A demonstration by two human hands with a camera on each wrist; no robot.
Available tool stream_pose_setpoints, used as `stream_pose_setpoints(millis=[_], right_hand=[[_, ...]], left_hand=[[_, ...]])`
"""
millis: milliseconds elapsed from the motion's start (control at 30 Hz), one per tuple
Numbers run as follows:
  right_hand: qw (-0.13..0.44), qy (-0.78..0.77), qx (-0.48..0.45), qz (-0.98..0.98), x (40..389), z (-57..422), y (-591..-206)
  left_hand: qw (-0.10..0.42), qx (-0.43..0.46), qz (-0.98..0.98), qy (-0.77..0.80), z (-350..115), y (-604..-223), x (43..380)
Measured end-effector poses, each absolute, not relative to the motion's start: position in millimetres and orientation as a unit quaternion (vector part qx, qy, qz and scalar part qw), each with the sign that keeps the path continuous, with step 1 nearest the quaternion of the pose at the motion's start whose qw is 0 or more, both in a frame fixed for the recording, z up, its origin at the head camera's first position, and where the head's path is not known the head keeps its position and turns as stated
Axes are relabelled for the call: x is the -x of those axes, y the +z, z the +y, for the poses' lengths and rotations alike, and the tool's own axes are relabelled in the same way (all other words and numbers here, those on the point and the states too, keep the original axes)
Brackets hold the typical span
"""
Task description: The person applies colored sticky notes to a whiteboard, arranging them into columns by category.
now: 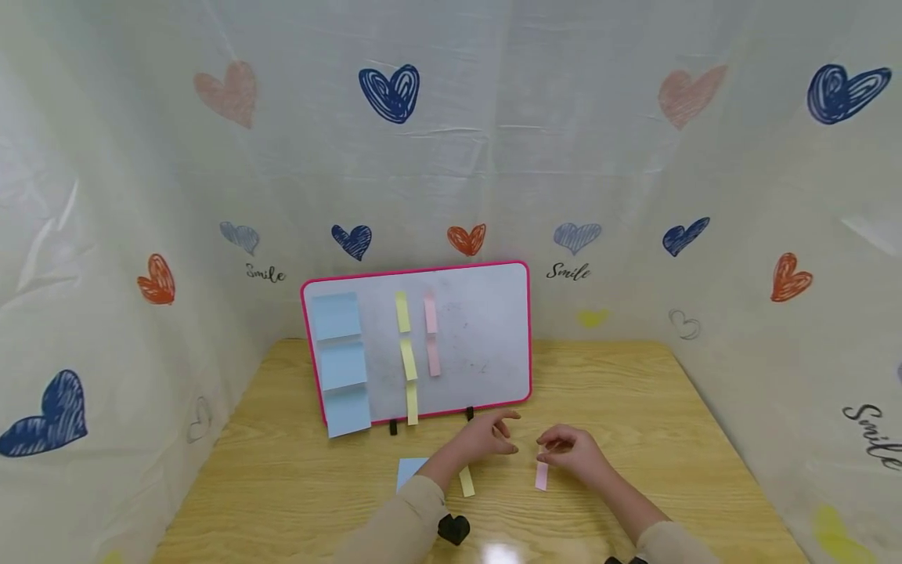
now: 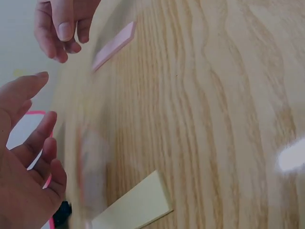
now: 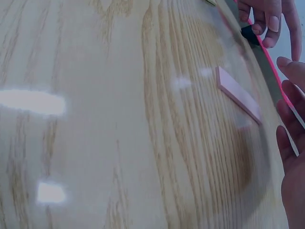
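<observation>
My left hand (image 1: 486, 435) hovers over the table in front of the whiteboard (image 1: 486, 337), its fingers loosely spread with nothing between them. Facing it, my right hand (image 1: 576, 454) is held just above a pink sticky-note pad (image 1: 541, 476) that lies on the table. In the right wrist view the pink pad (image 3: 238, 95) sits apart from the right hand (image 3: 293, 129), whose thumb and fingers are parted and relaxed. A yellow sticky-note pad (image 1: 467, 482) and a blue one (image 1: 411, 472) lie near my left forearm, which partly hides both.
On the pink-framed whiteboard hang a column of blue notes (image 1: 343, 365), a column of yellow strips (image 1: 409, 359) and two pink strips (image 1: 431, 314). Short black feet (image 1: 393, 428) hold its lower edge. A curtain with printed hearts (image 1: 389, 92) surrounds the wooden table (image 1: 606, 384).
</observation>
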State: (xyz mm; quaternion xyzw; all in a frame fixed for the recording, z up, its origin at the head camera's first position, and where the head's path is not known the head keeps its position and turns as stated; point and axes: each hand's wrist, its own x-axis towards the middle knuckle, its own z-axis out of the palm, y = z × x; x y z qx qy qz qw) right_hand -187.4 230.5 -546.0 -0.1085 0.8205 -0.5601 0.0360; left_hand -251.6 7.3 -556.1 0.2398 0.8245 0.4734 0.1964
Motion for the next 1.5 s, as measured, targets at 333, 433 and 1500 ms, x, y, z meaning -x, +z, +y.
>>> stream_pose_setpoints(millis=[333, 433, 1500], right_hand=[[0.035, -0.502, 0.108, 0.857, 190.8, 253.6, -589.6], [0.029, -0.485, 0.114, 0.866, 189.6, 256.1, -595.9], [-0.02, -0.395, 0.153, 0.906, 189.9, 254.7, -607.9]], left_hand=[[0.131, -0.29, 0.866, 0.386, 26.8, -572.8, 236.7], [0.116, -0.289, 0.874, 0.374, 30.9, -577.4, 232.6], [0.081, -0.294, 0.924, 0.229, 38.0, -585.5, 214.0]])
